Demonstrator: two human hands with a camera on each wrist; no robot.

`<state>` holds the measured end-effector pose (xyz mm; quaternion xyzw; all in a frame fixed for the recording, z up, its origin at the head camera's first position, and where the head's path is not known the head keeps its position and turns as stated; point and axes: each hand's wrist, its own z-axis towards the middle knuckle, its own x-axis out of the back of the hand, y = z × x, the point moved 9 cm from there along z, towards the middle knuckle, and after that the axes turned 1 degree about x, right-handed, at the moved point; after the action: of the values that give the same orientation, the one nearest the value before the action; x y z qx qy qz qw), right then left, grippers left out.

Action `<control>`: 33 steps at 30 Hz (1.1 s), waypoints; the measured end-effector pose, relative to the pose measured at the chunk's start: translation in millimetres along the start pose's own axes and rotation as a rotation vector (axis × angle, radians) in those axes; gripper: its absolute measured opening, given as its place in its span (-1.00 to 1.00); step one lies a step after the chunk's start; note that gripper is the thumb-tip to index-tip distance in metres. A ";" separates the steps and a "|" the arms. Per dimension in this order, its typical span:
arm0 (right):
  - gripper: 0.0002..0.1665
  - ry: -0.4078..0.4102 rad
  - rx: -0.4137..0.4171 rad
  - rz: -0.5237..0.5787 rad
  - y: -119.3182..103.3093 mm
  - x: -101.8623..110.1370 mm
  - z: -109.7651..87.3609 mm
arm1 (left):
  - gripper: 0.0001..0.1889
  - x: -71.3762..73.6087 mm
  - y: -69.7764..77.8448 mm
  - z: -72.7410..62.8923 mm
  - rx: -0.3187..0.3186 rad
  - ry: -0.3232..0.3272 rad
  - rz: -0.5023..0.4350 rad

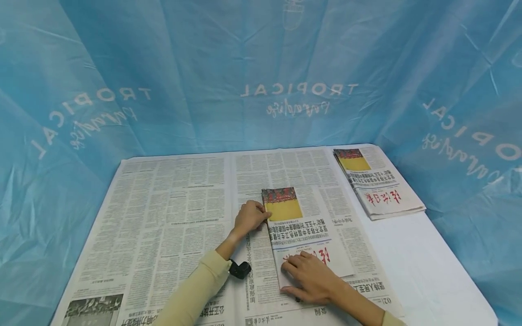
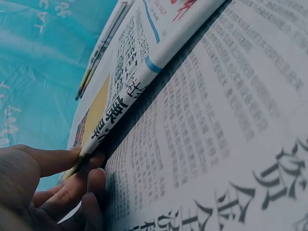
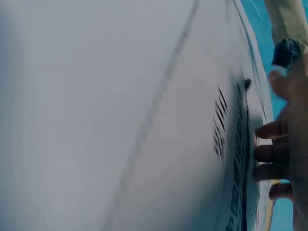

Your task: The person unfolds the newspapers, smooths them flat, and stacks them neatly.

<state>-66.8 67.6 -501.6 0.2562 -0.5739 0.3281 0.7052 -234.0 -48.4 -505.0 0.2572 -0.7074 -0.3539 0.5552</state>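
A folded newspaper [image 1: 318, 213] with a yellow and dark red picture at its far end lies on spread newspaper sheets. My left hand [image 1: 249, 217] is at its left edge near the picture. In the left wrist view, the thumb of that hand [image 2: 55, 161] lies on top of the folded newspaper [image 2: 132, 91] and the fingers are beneath, pinching the folded edge. My right hand [image 1: 310, 276] rests on the near end, over part of the red title, fingers loosely bent. The right wrist view shows the right hand [image 3: 291, 149] at the right side, its fingertips by the paper.
Several folded newspapers [image 1: 383, 194] are stacked at the far right of the white table [image 1: 432, 262]. Spread newspaper sheets [image 1: 171, 217] cover its left and middle. A blue printed curtain [image 1: 261, 122] hangs behind and at both sides.
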 end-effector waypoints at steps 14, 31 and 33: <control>-0.19 0.003 -0.073 0.003 37.8 -7.7 -15.2 | -0.79 34.5 -22.1 -2.1 0.018 -0.012 0.002; -0.30 -0.008 -0.066 0.073 48.3 -4.6 -35.4 | -0.76 59.1 -41.0 5.1 0.072 -0.103 0.105; -0.32 0.000 -0.055 0.074 48.9 -4.7 -37.0 | -0.73 60.9 -42.2 5.7 0.079 -0.118 0.119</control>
<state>-80.7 126.1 -514.7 0.2156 -0.5916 0.3381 0.6994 -256.0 -119.3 -502.2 0.2152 -0.7663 -0.3064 0.5221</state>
